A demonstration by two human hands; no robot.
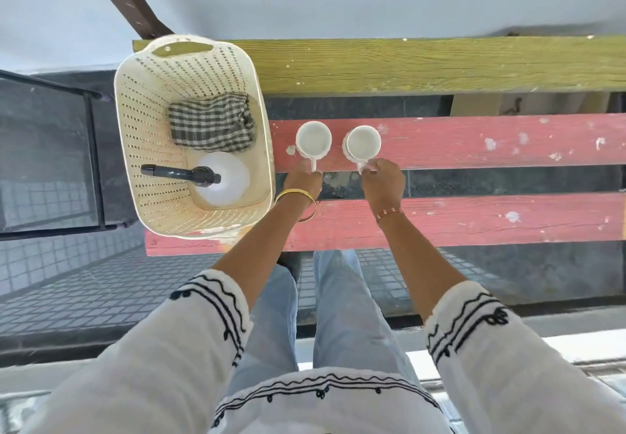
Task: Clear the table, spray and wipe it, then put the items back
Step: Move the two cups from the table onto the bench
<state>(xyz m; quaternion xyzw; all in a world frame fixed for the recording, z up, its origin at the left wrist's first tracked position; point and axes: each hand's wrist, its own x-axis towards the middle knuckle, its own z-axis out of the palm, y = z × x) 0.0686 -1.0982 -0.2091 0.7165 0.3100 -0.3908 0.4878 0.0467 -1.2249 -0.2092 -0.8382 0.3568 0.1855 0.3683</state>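
Note:
Two white mugs stand side by side on the middle red plank of the slatted table (491, 142). My left hand (303, 179) grips the handle of the left mug (313, 139). My right hand (382, 181) grips the handle of the right mug (362, 144). Both mugs look empty and upright. A cream perforated basket (135, 149) sits at the table's left end. Inside it lie a checked cloth (211, 123) and a white spray bottle (222, 179) with a black nozzle.
A yellow-green plank (423, 64) forms the far slat, with gaps between the planks showing dark floor. A nearer red plank (474, 220) lies under my wrists. A black metal frame (95, 162) stands left of the basket. Tiled floor lies below.

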